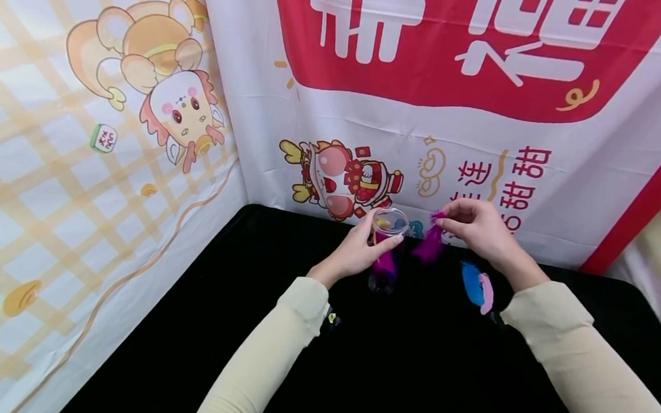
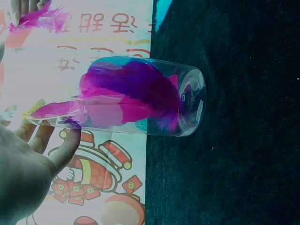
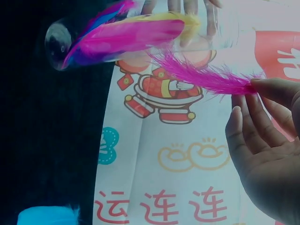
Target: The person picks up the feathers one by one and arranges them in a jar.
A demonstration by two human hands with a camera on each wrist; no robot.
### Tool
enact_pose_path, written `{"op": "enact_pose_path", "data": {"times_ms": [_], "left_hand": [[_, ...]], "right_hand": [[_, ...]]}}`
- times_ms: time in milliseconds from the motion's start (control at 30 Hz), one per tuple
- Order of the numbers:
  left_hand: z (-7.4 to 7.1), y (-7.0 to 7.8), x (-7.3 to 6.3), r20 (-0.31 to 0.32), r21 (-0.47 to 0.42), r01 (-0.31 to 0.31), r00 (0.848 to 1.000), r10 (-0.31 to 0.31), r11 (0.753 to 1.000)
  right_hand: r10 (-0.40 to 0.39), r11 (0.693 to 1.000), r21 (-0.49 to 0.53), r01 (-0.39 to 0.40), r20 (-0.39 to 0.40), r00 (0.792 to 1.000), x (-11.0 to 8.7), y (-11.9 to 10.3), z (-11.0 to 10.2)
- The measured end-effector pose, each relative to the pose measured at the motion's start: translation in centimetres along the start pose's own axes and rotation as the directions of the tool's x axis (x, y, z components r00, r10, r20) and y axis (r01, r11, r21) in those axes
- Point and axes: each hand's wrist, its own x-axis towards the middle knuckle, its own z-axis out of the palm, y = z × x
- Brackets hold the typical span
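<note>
My left hand [image 1: 359, 245] grips a clear plastic jar [image 2: 187, 101] near its rim, the mouth facing up. Inside it sit several feathers [image 2: 126, 89] in magenta, purple, blue and yellow. Between thumb and fingertips, my right hand [image 1: 482, 229] pinches one end of a magenta feather [image 3: 201, 79], just right of the jar. Its fluffy end hangs down in the head view, outside the jar. In the right wrist view the feather's tip overlaps the lower side of the jar [image 3: 58, 44].
On the black table [image 1: 399, 370], a blue feather [image 1: 471, 281] and a pink feather [image 1: 485, 293] lie below my right hand. A printed white cloth [image 1: 338, 122] hangs behind the table's back edge, and a checked cloth [image 1: 70, 210] hangs on the left.
</note>
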Motion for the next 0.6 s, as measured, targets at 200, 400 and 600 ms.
{"op": "enact_pose_path", "data": {"times_ms": [200, 400, 600], "left_hand": [[0.0, -0.1, 0.0, 0.004, -0.01, 0.0, 1.0, 0.0, 1.0], [-0.1, -0.1, 0.0, 0.005, -0.019, -0.006, 1.0, 0.006, 1.0], [-0.1, -0.1, 0.1, 0.015, -0.033, -0.011, 1.0, 0.012, 0.999]], "right_hand": [[-0.01, 1.0, -0.019, 0.01, 0.008, 1.0, 0.4, -1.0, 0.6], [-0.014, 0.999, -0.04, 0.012, -0.037, 0.999, 1.0, -2.1, 1.5], [-0.027, 0.999, -0.046, 0.024, -0.074, 0.997, 1.4, -2.9, 2.1]]}}
